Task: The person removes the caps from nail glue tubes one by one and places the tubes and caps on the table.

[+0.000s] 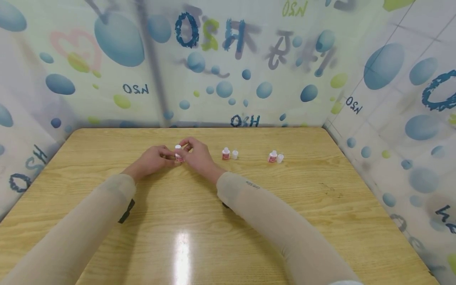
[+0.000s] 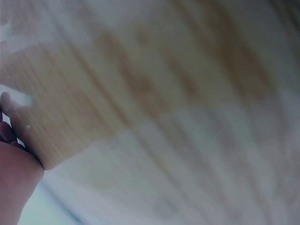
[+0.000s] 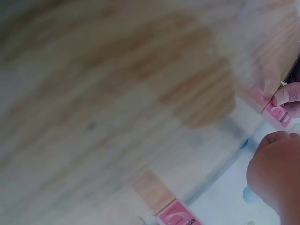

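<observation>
A small white bottle with a pink-red label point(image 1: 179, 158) stands at the left of the row on the table. My left hand point(image 1: 154, 160) holds it low from the left side. My right hand point(image 1: 197, 155) reaches in from the right, thumb and forefinger curled at its white cap point(image 1: 177, 147); the exact contact is partly hidden. In the right wrist view the pink label point(image 3: 281, 116) shows beneath a left fingertip, and my right hand point(image 3: 269, 171) is beside it. Only part of my left hand point(image 2: 18, 176) appears in the left wrist view.
Two similar bottles stand to the right: a middle bottle point(image 1: 226, 154) and a right-hand bottle point(image 1: 272, 156). Beside them are a white cap point(image 1: 235, 154) and another white cap point(image 1: 280, 158). The glossy wooden table point(image 1: 199, 225) meets a patterned curtain point(image 1: 213, 107) at its back edge.
</observation>
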The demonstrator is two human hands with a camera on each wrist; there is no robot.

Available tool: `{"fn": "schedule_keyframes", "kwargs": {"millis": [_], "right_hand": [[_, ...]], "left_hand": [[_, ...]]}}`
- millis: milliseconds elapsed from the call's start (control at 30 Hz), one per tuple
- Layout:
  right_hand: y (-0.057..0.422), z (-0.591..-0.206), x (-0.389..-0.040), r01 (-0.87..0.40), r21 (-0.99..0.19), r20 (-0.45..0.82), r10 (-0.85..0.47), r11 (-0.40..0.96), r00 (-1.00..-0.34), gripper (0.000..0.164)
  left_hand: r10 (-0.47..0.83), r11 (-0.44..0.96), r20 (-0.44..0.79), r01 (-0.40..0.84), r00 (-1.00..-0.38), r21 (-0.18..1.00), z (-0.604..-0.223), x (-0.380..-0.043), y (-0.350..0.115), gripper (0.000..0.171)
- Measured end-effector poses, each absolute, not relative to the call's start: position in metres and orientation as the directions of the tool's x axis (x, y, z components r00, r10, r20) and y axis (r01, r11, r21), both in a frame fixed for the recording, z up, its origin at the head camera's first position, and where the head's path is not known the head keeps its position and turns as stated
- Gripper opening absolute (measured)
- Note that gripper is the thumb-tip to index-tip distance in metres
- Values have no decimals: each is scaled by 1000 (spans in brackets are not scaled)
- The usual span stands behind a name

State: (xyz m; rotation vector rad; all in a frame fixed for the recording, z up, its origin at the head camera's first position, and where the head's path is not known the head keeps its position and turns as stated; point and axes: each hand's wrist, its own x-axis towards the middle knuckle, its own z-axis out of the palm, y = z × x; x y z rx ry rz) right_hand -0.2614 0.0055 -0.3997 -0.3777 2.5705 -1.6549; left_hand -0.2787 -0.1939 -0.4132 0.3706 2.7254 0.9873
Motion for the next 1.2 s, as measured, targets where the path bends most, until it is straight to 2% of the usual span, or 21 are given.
{"fn": "schedule_keyframes", "kwargs": {"millis": [633, 933, 1200], "right_hand": [[5, -401, -262, -183, -907, 96, -236, 378, -967, 20], [8, -399, -262, -241, -903, 175, -208, 356, -962, 19], [7, -398, -263, -244, -913, 191, -186, 328, -964, 17]], "left_hand": [[305, 738, -143, 139, -942, 660, -411, -276, -193, 41], [292, 739, -149, 124, -945, 663, -413, -279, -193, 40], [288, 742, -150, 121, -946, 659, -413, -279, -192, 40]]}}
